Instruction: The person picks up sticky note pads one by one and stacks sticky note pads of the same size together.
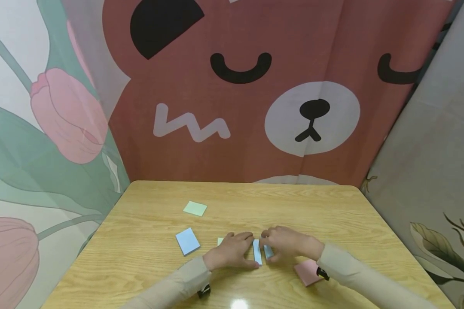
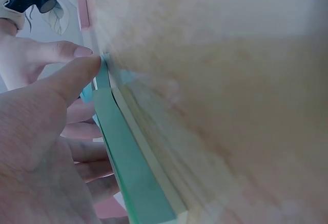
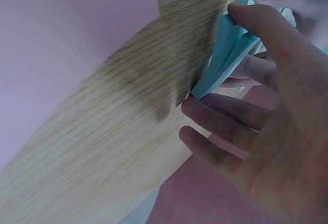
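Near the middle of the table, my left hand [image 1: 233, 251] holds a narrow light-blue sticky-note pad [image 1: 257, 252] endwise between thumb and fingers. Close on its right, my right hand [image 1: 284, 244] pinches another light-blue sticky-note pad [image 1: 268, 252]. In the right wrist view this pad [image 3: 218, 60] looks bent, its sheets fanning apart between the thumb [image 3: 271, 26] and fingertips. A pale green pad [image 1: 219, 241] peeks out behind the left hand, mostly hidden. The left wrist view has a green pad [image 2: 133, 162] close beside the left palm.
A blue sticky-note pad [image 1: 187, 241] lies left of the hands, with a pale green one [image 1: 195, 208] farther back. Under the right forearm's edge is a pink pad [image 1: 306, 273], partly covered. Printed curtains [image 1: 247, 163] border the wooden table [image 1: 151, 197].
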Demonstrator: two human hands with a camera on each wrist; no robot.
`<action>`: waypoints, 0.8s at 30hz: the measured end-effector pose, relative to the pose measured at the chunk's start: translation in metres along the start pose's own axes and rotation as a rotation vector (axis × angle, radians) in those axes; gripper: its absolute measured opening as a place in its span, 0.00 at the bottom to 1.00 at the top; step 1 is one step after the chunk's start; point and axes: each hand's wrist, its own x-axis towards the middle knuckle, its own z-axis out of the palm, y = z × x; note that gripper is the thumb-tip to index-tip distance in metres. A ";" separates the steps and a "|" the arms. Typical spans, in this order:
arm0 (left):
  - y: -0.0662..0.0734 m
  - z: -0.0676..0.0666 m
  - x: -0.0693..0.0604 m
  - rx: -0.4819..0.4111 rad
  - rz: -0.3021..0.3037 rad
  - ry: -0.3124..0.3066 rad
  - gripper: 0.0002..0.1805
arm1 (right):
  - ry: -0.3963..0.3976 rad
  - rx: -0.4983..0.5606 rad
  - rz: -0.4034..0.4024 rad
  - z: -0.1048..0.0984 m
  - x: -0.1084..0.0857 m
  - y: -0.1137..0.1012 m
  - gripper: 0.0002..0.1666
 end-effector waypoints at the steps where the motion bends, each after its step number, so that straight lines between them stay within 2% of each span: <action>1: 0.000 0.000 0.000 0.003 0.000 0.000 0.49 | -0.004 0.000 0.000 0.000 0.000 -0.001 0.22; 8: 0.000 0.000 -0.001 0.012 0.016 0.010 0.47 | -0.036 0.009 0.004 -0.001 -0.002 -0.004 0.22; 19: 0.000 0.001 -0.001 -0.012 -0.008 -0.015 0.48 | -0.018 0.007 0.022 -0.005 -0.002 -0.003 0.21; 24: 0.000 0.001 -0.001 -0.026 -0.002 -0.013 0.48 | 0.013 0.007 -0.014 -0.005 0.000 -0.005 0.22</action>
